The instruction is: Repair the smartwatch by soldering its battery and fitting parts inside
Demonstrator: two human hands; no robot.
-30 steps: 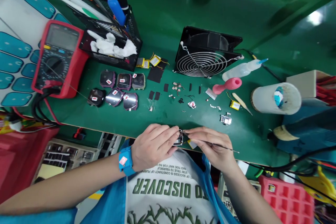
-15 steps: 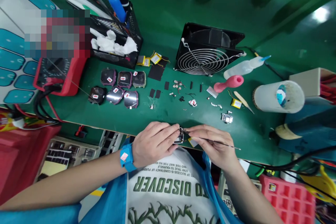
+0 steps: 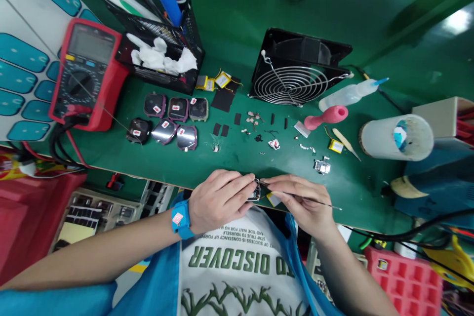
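At the bench's near edge, my left hand (image 3: 222,196) is closed around a small watch case (image 3: 255,191), its fingers covering most of the case. The open side of the case shows at the fingertips, with dark parts inside a silver rim. My right hand (image 3: 305,202) pinches a thin metal tool (image 3: 326,204). One end of the tool meets the edge of the case; the other sticks out to the right past the hand. Below the right fingers a small battery (image 3: 274,199) with yellow edging is partly visible. A blue band (image 3: 180,219) circles my left wrist.
Several watch face units (image 3: 178,108) lie left of centre. Small loose parts (image 3: 254,118) are scattered mid-bench, with a circuit board (image 3: 322,165) to the right. A fan (image 3: 292,71), pink-bulbed blower (image 3: 328,117), white cup (image 3: 396,137), red multimeter (image 3: 87,76) and black mesh organiser (image 3: 159,76) stand around.
The camera view has shifted slightly, so the bench items sit a little differently in the picture. Both hands keep nearly the same pose on the watch case and the tool.
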